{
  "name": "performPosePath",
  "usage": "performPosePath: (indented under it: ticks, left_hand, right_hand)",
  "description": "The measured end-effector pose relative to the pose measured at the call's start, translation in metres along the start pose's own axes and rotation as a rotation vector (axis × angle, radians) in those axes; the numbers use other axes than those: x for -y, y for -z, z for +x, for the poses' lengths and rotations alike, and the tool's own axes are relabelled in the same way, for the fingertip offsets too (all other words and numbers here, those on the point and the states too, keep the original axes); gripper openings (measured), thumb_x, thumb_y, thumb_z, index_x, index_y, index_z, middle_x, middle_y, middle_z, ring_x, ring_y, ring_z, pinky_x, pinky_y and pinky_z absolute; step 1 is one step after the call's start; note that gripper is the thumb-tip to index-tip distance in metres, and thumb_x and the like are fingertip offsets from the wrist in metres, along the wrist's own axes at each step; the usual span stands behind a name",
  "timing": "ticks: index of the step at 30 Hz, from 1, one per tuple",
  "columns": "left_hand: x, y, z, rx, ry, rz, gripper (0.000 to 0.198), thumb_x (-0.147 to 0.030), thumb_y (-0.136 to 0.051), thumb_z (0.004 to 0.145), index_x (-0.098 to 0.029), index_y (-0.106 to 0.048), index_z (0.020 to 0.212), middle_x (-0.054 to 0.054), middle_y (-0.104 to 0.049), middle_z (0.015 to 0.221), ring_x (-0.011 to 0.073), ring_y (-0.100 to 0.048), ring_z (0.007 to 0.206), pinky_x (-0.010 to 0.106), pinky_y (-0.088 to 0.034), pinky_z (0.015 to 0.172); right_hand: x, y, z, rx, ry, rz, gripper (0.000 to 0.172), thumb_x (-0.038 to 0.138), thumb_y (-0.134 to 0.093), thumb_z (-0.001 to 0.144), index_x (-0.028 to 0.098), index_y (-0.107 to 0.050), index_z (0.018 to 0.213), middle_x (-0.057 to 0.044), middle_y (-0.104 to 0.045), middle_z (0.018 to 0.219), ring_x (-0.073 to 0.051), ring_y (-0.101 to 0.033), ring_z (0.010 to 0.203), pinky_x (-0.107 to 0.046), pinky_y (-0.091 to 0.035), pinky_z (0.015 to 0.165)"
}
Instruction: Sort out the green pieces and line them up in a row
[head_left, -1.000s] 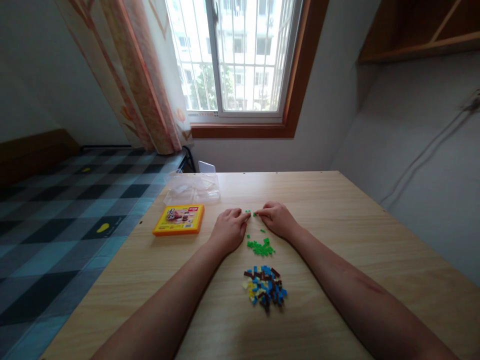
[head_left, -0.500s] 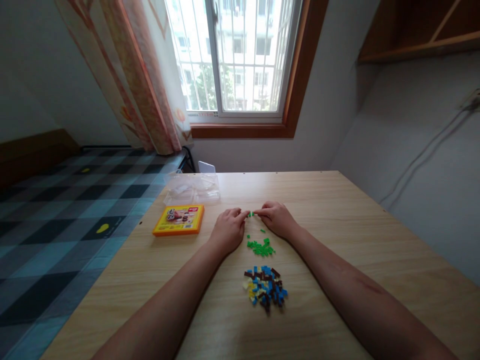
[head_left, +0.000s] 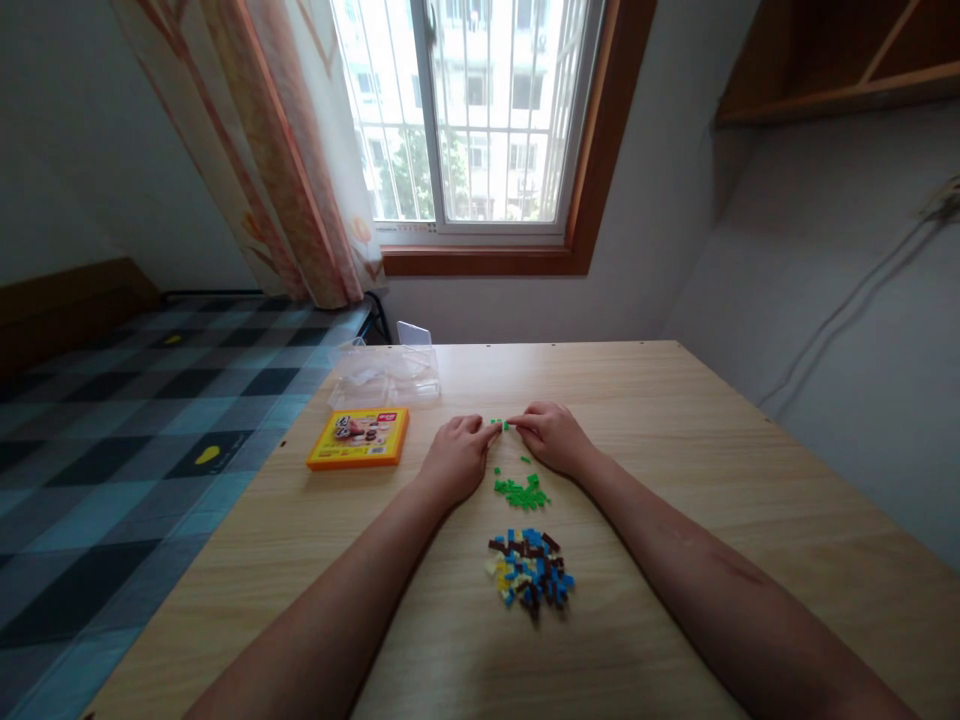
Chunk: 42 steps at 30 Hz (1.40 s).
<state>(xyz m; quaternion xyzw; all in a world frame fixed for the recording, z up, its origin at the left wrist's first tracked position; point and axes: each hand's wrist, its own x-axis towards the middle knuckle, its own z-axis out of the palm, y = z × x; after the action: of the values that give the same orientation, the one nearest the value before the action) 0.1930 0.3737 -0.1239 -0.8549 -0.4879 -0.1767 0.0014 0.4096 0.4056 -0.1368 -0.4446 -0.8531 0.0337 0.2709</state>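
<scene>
My left hand (head_left: 455, 458) and my right hand (head_left: 553, 436) rest on the wooden table (head_left: 675, 480) with fingertips meeting around tiny green bricks (head_left: 500, 425). Both hands are curled in a pinch on those pieces. Just behind my wrists lies a small loose pile of green bricks (head_left: 520, 490). Nearer to me sits a mixed heap of blue, brown and yellow bricks (head_left: 529, 569).
An orange-yellow flat box (head_left: 359, 438) lies left of my hands, with a clear plastic container (head_left: 385, 374) behind it. A bed with a checked cover (head_left: 135, 420) runs along the table's left edge. Window and curtain are beyond; the wall is at the right.
The two hands have drawn together, bringing the separate green pieces into contact at the fingertips. The piles have not moved.
</scene>
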Motion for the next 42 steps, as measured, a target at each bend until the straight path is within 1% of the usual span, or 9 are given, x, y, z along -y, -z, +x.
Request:
performPosePath:
  ticks: [9, 12, 15, 18, 21, 30, 33, 37, 42]
  left_hand:
    - [0.0014, -0.0006, 0.0003, 0.010, -0.004, 0.006, 0.038, -0.021, -0.046, 0.096, -0.026, -0.066, 0.128, 0.011, -0.065, 0.112, 0.0262, -0.056, 0.107, 0.041, -0.045, 0.098]
    - [0.0030, -0.0001, 0.0003, 0.004, 0.015, -0.017, 0.042, -0.016, -0.048, 0.093, -0.023, -0.063, 0.132, 0.012, -0.064, 0.119, 0.0265, -0.056, 0.112, 0.041, -0.045, 0.101]
    - [0.0046, 0.0003, 0.0000, -0.005, 0.054, -0.024, 0.046, -0.011, -0.049, 0.090, -0.021, -0.063, 0.133, 0.013, -0.063, 0.126, 0.0267, -0.056, 0.116, 0.040, -0.045, 0.103]
    - [0.0050, 0.0002, -0.0004, -0.007, 0.076, -0.017, 0.043, -0.013, -0.050, 0.090, -0.022, -0.065, 0.130, 0.012, -0.064, 0.124, 0.0265, -0.057, 0.115, 0.040, -0.047, 0.102]
    - [0.0044, 0.0004, -0.0003, -0.013, 0.086, -0.018, 0.039, -0.017, -0.049, 0.093, -0.023, -0.067, 0.127, 0.012, -0.065, 0.123, 0.0267, -0.058, 0.113, 0.040, -0.048, 0.101]
    - [0.0032, 0.0010, 0.0011, -0.002, 0.075, 0.001, 0.033, -0.021, -0.048, 0.096, -0.023, -0.070, 0.122, 0.010, -0.066, 0.114, 0.0242, -0.059, 0.108, 0.037, -0.049, 0.098]
    - [0.0034, 0.0007, 0.0011, -0.003, 0.078, 0.011, 0.033, -0.023, -0.047, 0.097, -0.024, -0.070, 0.122, 0.010, -0.067, 0.114, 0.0244, -0.059, 0.107, 0.037, -0.050, 0.097]
    - [0.0034, 0.0007, 0.0010, -0.002, 0.093, 0.021, 0.036, -0.022, -0.046, 0.097, -0.023, -0.069, 0.126, 0.011, -0.066, 0.121, 0.0260, -0.059, 0.112, 0.038, -0.049, 0.099]
    - [0.0034, 0.0015, 0.0010, -0.003, 0.097, -0.018, 0.041, -0.014, -0.049, 0.092, -0.022, -0.067, 0.128, 0.011, -0.065, 0.124, 0.0262, -0.058, 0.114, 0.038, -0.048, 0.100]
  right_hand:
    - [-0.0009, 0.0001, 0.0000, 0.014, 0.008, -0.008, 0.025, 0.027, -0.057, 0.094, 0.030, -0.078, 0.109, -0.006, -0.072, 0.096, -0.021, -0.062, 0.092, -0.034, -0.044, 0.086]
    - [-0.0004, 0.0013, -0.0008, 0.014, -0.003, -0.001, 0.030, 0.027, -0.055, 0.095, 0.028, -0.073, 0.119, -0.007, -0.072, 0.097, -0.021, -0.062, 0.093, -0.034, -0.045, 0.087]
    - [-0.0014, 0.0004, -0.0021, 0.012, 0.014, 0.004, 0.037, 0.029, -0.055, 0.096, 0.028, -0.065, 0.132, -0.009, -0.071, 0.108, -0.023, -0.061, 0.101, -0.037, -0.045, 0.092]
    - [-0.0033, -0.0026, -0.0032, 0.016, 0.031, 0.000, 0.036, 0.031, -0.055, 0.097, 0.033, -0.065, 0.131, -0.010, -0.064, 0.128, -0.026, -0.057, 0.116, -0.043, -0.042, 0.099]
    - [-0.0040, -0.0044, -0.0036, 0.040, 0.037, -0.011, 0.035, 0.032, -0.054, 0.098, 0.035, -0.066, 0.130, -0.010, -0.059, 0.137, -0.028, -0.055, 0.123, -0.045, -0.041, 0.102]
    - [0.0002, -0.0016, -0.0027, 0.107, 0.045, -0.106, 0.034, 0.035, -0.051, 0.099, 0.037, -0.066, 0.130, -0.008, -0.059, 0.139, -0.027, -0.055, 0.125, -0.044, -0.042, 0.103]
    - [0.0000, -0.0018, -0.0024, 0.094, 0.048, -0.099, 0.034, 0.035, -0.050, 0.099, 0.037, -0.066, 0.129, -0.008, -0.059, 0.139, -0.027, -0.056, 0.125, -0.045, -0.042, 0.102]
    - [-0.0010, -0.0024, -0.0025, 0.072, 0.051, -0.066, 0.035, 0.034, -0.052, 0.098, 0.036, -0.066, 0.130, -0.009, -0.060, 0.138, -0.027, -0.057, 0.123, -0.044, -0.043, 0.103]
    - [-0.0023, -0.0029, -0.0024, 0.035, 0.047, -0.018, 0.033, 0.031, -0.052, 0.098, 0.032, -0.069, 0.126, -0.010, -0.063, 0.134, -0.027, -0.059, 0.122, -0.045, -0.045, 0.102]
